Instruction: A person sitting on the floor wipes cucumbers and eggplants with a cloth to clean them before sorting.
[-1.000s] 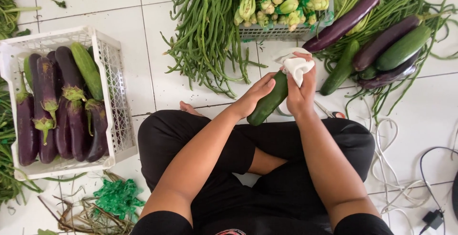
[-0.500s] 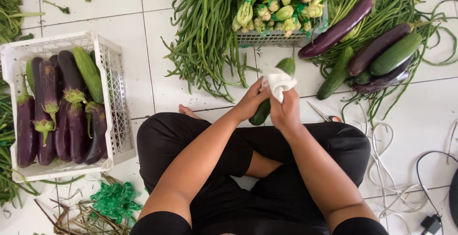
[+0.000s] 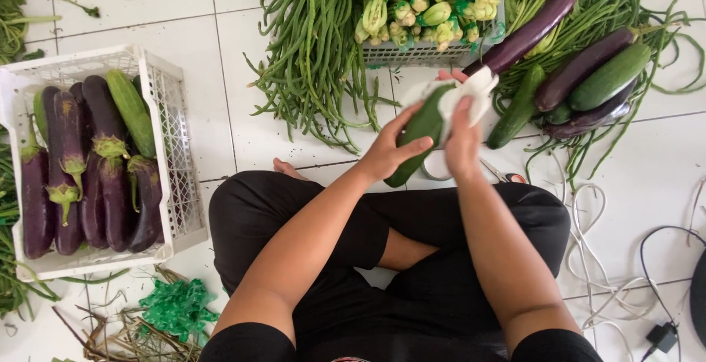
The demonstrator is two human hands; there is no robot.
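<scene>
Since a moment ago the hands have carried the cucumber [image 3: 421, 133] a little higher and further right, and the white foam sleeve [image 3: 471, 91] now sits over its upper end rather than bunched at the tip.

From the head view, the left hand [image 3: 390, 152] is wrapped around the lower half of the smooth, dark green cucumber, fingers curled over it. The right hand [image 3: 463, 141] presses the soft, netted white sleeve against the cucumber's top, fingers closed on the foam. The cucumber slants up to the right, held above the person's crossed legs and the glossy white floor tiles.

At left a white plastic lattice crate [image 3: 170, 149] holds glossy purple eggplants [image 3: 88, 171]. Ahead lie a heap of thin long beans [image 3: 312, 46] and loose eggplants and cucumbers [image 3: 581, 75].
</scene>
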